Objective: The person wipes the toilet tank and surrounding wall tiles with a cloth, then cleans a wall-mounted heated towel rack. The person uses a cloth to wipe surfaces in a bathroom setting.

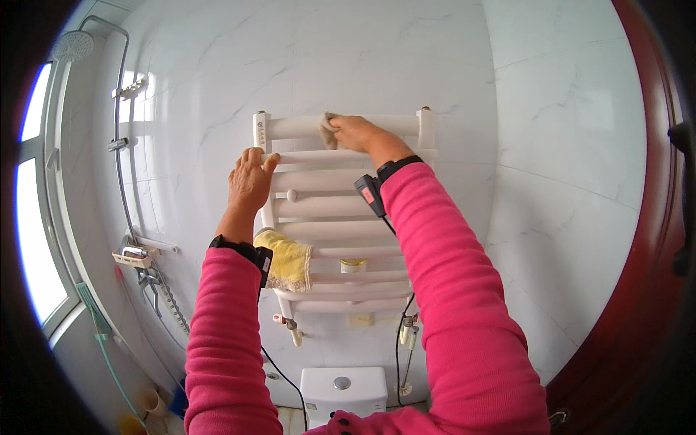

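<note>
A white towel radiator [326, 190] with several flat horizontal bars hangs on the tiled wall before me. My right hand [355, 133] is closed on a greyish-beige cloth [328, 132] and presses it against the top bar. At the radiator's left upright, my left hand [250, 180] rests with its fingers spread, the tips near the second bar; it holds nothing. Below that hand a yellow towel [284, 259] drapes over the lower bars. A small white knob [291, 196] sticks out from the middle bars.
Below the radiator stands a white toilet cistern [344, 391]; a toilet brush [406, 370] hangs right of it. At left are a shower rail [119, 145] with its head [73, 46], a soap tray [135, 257] and a window [36, 225]. A dark red door frame [631, 275] curves along the right.
</note>
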The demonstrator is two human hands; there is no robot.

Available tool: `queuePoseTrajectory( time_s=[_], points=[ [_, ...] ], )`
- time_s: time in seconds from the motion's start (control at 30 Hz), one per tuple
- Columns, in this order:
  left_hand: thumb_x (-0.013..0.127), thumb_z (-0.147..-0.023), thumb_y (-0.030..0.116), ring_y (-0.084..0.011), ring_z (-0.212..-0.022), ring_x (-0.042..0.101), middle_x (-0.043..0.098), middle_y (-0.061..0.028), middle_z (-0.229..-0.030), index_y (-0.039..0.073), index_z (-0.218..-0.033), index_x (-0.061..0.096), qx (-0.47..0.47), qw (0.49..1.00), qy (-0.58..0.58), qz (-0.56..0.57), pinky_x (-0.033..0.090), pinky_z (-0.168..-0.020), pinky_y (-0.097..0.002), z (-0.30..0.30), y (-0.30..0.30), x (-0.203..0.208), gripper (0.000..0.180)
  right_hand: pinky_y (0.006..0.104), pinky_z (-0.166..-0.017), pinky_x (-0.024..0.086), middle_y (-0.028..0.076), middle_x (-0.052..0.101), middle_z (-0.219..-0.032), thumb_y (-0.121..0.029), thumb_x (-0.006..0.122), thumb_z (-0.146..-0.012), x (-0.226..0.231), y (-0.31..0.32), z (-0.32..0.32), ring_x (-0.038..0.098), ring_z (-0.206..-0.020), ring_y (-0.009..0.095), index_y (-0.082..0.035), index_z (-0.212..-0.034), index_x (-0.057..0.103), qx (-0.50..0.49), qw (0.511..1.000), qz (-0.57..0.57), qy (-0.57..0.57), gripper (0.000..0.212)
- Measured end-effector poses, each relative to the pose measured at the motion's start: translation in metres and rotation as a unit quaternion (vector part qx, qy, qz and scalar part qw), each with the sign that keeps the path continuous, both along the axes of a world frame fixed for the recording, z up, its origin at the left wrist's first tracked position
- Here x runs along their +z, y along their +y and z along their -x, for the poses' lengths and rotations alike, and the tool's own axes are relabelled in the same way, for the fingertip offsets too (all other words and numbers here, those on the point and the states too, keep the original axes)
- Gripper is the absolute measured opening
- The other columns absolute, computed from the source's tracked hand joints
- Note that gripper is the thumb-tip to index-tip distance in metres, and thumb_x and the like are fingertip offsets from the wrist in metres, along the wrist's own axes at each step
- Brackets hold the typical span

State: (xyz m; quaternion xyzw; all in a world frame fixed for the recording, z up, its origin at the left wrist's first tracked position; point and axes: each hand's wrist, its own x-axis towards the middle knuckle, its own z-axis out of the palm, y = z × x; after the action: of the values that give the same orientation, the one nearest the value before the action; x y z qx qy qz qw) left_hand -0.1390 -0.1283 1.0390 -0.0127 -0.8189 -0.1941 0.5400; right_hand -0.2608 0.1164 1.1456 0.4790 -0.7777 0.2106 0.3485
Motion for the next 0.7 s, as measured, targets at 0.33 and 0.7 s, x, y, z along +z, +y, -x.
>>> queuePoseTrajectory(
  time_s=[0.33,0.7],
  points=[
    [0.048,-0.100,0.049,-0.0380,-0.115,0.054,0.058,-0.0171,-0.121,0.004,-0.120,0.055,-0.009,0.999,0.030,0.029,0.042,-0.097,-0.0480,0.006,-0.005,-0.001,0.049,0.0431,-0.082,0.055,0.011,0.066,-0.111,-0.017,0.055,-0.093,-0.028,0.177,-0.043,0.064,-0.105,0.032,-0.013,-0.112,0.063,-0.347,0.819,0.421,0.175,0.021],
    [0.049,-0.099,0.050,-0.0369,-0.115,0.054,0.058,-0.0151,-0.123,0.005,-0.121,0.055,-0.019,0.999,0.030,0.011,0.043,-0.097,-0.0481,0.003,-0.003,-0.003,0.051,0.0409,-0.089,0.052,0.006,0.062,-0.115,-0.017,0.063,-0.086,-0.019,0.162,-0.012,0.063,-0.104,0.030,-0.017,-0.110,0.066,-0.262,0.933,0.178,0.173,0.025]
  ],
)
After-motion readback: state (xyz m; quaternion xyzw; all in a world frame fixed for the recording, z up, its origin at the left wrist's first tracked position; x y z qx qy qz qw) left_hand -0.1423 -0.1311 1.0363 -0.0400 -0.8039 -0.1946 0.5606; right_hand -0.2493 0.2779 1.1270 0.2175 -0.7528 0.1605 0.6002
